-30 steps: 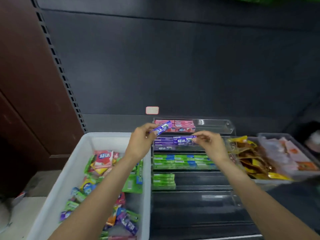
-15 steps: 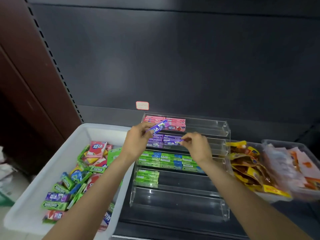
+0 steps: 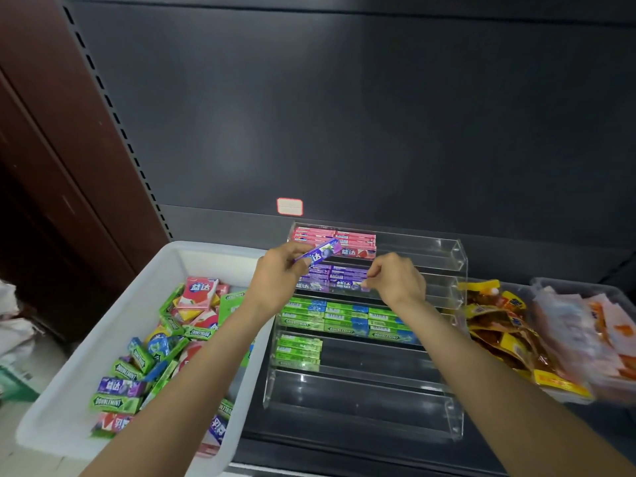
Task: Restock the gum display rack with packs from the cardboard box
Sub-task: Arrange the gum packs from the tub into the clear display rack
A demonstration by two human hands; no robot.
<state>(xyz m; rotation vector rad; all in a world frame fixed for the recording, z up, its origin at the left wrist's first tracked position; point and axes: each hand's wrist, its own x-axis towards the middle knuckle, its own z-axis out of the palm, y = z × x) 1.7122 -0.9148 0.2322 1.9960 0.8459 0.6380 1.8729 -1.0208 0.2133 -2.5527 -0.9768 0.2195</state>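
Observation:
A clear acrylic tiered rack (image 3: 454, 259) stands on the dark shelf. Its tiers hold pink packs (image 3: 354, 239) at the top, purple packs (image 3: 339, 277) below, then green packs (image 3: 344, 321). My left hand (image 3: 278, 280) pinches a purple gum pack (image 3: 320, 254) just above the purple tier's left end. My right hand (image 3: 395, 280) has its fingertips curled on the right end of a purple pack lying in that tier. A white bin (image 3: 117, 315) to the left holds several loose mixed gum packs (image 3: 161, 356).
Yellow snack bags (image 3: 495, 325) and pale packets in a grey tray (image 3: 585, 290) lie right of the rack. A small price label (image 3: 289, 206) sticks to the shelf's back panel. The rack's two lowest tiers are mostly bare. A brown wall panel stands at the left.
My right hand set its purple pack down into the purple tier and stays on its end. The left hand keeps its pack raised. The view has tilted down.

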